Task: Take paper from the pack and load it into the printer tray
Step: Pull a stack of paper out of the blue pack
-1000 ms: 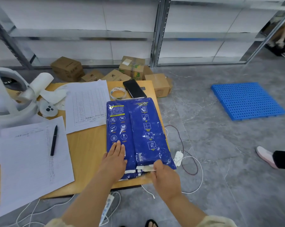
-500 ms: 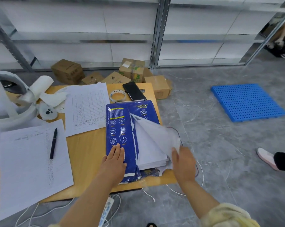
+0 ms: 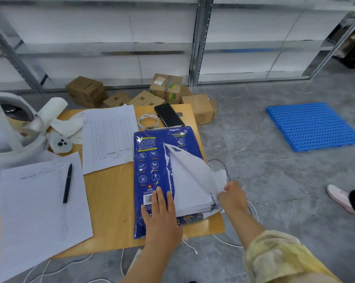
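Paper pack (image 3: pixel 152 166) flat at near right edge of surface (image 3: pixel 113 193). Left hand (image 3: pixel 160 213) fingers spread flat, pinning pack. Right hand (image 3: pixel 232 198) fingers pinched on torn wrapper flap (image 3: pixel 195 170), peeled rightward. Exposed ream (image 3: pixel 189 193) likely heavy, sheets limp, slippery; best gripped as thin stack by near short edge, supported underneath.

Two bare forearms, entering from the bottom edge. Left hand (image 3: pixel 162 216) bare, no ring, no watch, no glove; forearm uncovered as far as the frame shows. Right hand (image 3: pixel 232 198) likewise bare, wrist unadorned. Right sleeve (image 3: pixel 274 256) pushed up toward the elbow: soft, loose fabric, pale yellow with mottled cream patches, bunched in thick rumpled folds. At the bottom edge, a plain beige strip of clothing beneath the sleeve.
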`<state>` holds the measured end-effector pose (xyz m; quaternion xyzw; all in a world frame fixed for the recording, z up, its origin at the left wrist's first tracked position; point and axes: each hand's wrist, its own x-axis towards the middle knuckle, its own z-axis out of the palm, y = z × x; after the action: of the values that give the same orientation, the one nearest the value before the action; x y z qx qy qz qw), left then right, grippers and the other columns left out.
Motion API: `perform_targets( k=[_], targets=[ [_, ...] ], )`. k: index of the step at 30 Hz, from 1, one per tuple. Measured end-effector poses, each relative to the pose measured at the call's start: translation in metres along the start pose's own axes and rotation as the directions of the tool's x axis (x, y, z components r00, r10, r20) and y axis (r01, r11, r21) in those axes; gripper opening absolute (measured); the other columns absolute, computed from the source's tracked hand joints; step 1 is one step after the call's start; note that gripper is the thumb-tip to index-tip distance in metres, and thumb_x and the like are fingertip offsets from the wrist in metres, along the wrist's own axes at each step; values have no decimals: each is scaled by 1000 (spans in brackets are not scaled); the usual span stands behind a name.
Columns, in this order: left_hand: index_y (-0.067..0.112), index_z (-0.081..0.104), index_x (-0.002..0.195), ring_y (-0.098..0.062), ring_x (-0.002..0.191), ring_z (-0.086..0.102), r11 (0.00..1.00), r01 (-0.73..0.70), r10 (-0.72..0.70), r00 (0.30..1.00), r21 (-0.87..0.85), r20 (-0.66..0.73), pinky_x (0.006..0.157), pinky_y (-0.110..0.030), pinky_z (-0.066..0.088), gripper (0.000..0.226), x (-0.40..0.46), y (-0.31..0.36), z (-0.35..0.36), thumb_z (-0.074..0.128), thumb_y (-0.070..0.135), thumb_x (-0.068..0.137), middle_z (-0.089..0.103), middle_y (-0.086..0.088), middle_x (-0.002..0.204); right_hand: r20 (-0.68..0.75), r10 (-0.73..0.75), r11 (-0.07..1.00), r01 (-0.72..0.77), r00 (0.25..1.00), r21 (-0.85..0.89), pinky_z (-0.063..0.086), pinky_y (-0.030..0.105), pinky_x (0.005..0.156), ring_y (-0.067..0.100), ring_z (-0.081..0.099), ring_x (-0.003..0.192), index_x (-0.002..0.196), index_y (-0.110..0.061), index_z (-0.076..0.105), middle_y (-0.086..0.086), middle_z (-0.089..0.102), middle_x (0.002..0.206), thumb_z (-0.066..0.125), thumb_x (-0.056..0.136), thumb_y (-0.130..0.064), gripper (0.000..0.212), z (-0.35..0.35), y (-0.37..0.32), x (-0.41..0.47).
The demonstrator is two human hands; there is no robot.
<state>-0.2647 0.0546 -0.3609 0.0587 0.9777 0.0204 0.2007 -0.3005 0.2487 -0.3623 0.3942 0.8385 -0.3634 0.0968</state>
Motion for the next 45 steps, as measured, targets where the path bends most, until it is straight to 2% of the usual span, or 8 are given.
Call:
perform_targets(
  k=[2, 5, 11, 23, 27, 31, 37, 45],
  targets=[
    [6, 54, 132, -37, 129, 50, 999, -35, 34, 998, -20, -51, 90, -61, 47, 92, 0, 1, 0, 78, 37, 50, 45, -23, 144, 2, -33, 998, 33, 999, -56, 42, 32, 71, 28, 53, 83, 91, -16, 50, 4, 55, 88, 46, 79, -2, 18, 2, 0, 0],
    [13, 50, 134, -34, 133, 46, 983, -185, 185, 973, 18, -139, 96, -58, 45, 80, 0, -2, -1, 76, 26, 60, 40, -17, 148, 24, -70, 994, 72, 997, -87, 46, 33, 75, 25, 52, 81, 87, -20, 54, 1, 55, 86, 46, 81, -4, 19, 1, 0, 1],
    [17, 63, 74, -34, 129, 46, 943, -296, 328, 909, 154, -259, 93, -54, 46, 27, 1, -44, -2, 59, 44, 75, 54, -19, 137, 13, -96, 986, 97, 995, -133, 52, 36, 79, 22, 53, 80, 94, -15, 64, 1, 56, 85, 48, 85, -8, 20, 0, 2, 2],
    [19, 32, 140, -30, 145, 19, 935, 192, -270, 930, -298, -249, 111, -43, 32, 50, 22, -96, -15, 44, 28, 92, 16, -12, 158, 2, -244, 917, 231, 970, -326, 48, 33, 79, 27, 56, 98, 96, -17, 70, 7, 64, 107, 48, 89, -18, 24, 7, 14, -1],
    [14, 27, 146, -28, 129, 46, 830, 218, -307, 947, -513, -93, 102, -39, 43, 55, 20, -105, -1, 45, 20, 95, 42, -9, 147, -89, -579, 724, 461, 810, -513, 48, 37, 65, 30, 60, 83, 70, -16, 72, 4, 64, 87, 74, 61, -2, 17, 7, 26, -11],
    [7, 29, 145, -25, 131, 44, 880, 203, -272, 956, -430, -106, 108, -34, 37, 53, 21, -110, 9, 45, 19, 96, 44, -11, 145, 57, -747, 554, 667, 662, -499, 36, 27, 47, 21, 55, 53, 55, -15, 59, 1, 56, 62, 58, 53, -3, 13, 11, 33, -24],
    [7, 26, 146, -23, 138, 36, 915, 209, -261, 959, -346, -111, 113, -31, 33, 54, 26, -111, 15, 42, 19, 96, 35, -7, 152, -28, -359, 849, 314, 933, -426, 33, 27, 67, 25, 59, 94, 91, -7, 65, 9, 62, 101, 41, 94, -19, 27, 19, 19, -35],
    [9, 37, 143, -22, 142, 27, 949, 179, -221, 965, -261, -140, 115, -31, 30, 50, 29, -116, 26, 45, 23, 96, 27, -5, 155, 219, 41, 999, -45, 975, 12, 37, 27, 71, 24, 49, 81, 77, 1, 56, 10, 54, 79, 43, 90, -11, 22, 15, -10, -34]
  ],
)
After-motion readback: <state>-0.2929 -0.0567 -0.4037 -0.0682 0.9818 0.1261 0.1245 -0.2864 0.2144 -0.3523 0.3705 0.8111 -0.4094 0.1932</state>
